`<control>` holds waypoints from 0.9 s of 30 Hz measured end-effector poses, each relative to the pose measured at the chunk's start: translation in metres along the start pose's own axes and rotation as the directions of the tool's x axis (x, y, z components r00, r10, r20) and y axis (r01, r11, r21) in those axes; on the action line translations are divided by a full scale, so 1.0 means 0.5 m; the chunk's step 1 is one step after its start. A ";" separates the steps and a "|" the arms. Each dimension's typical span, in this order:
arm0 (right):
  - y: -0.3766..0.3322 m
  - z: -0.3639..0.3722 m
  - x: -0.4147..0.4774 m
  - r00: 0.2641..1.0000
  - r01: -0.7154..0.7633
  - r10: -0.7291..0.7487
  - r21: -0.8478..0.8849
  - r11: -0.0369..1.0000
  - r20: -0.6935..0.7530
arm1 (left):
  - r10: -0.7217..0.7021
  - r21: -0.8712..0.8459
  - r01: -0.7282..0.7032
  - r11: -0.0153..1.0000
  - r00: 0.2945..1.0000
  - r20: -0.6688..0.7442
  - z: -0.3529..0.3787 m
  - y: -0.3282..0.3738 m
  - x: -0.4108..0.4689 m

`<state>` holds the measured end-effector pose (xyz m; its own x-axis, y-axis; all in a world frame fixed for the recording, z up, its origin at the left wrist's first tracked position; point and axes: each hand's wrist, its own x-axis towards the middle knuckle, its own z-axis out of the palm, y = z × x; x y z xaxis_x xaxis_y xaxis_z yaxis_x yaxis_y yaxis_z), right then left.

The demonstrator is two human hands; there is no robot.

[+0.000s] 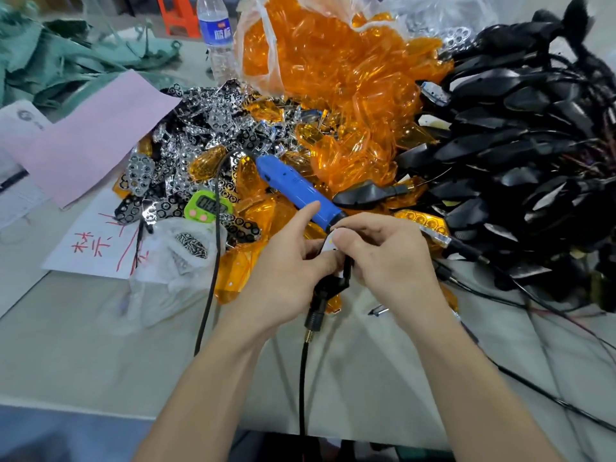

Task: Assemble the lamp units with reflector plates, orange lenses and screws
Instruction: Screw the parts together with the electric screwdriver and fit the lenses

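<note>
Near edge of pale grey table [83, 345] is bare on the left, open for a hand. Centre blocked by both hands, left hand [283, 271] and right hand [390, 258], closed together round a black lamp unit with stalk [328, 288], cable hanging down. Blue electric screwdriver [300, 191] lies just behind, its black cord [213, 261] crossing the open patch. Far side packed: chrome reflector plates heap [186, 141], orange lenses pile [340, 95], black lamp housings heap [520, 155] with wires trailing across right table
</note>
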<state>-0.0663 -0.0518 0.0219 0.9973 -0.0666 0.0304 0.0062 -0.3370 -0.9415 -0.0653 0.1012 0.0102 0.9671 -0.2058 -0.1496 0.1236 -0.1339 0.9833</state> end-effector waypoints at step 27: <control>-0.075 -0.035 0.008 0.999 -0.025 0.006 0.362 0.932 0.052 | -0.060 -0.272 0.067 0.960 0.998 0.036 0.037 0.059 -0.067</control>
<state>-0.0640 -0.0559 0.0630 0.9998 -0.0199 0.0069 0.0075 0.0275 -0.9996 -0.0980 0.0860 0.0422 0.9493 -0.2323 -0.2118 0.2443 0.1215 0.9621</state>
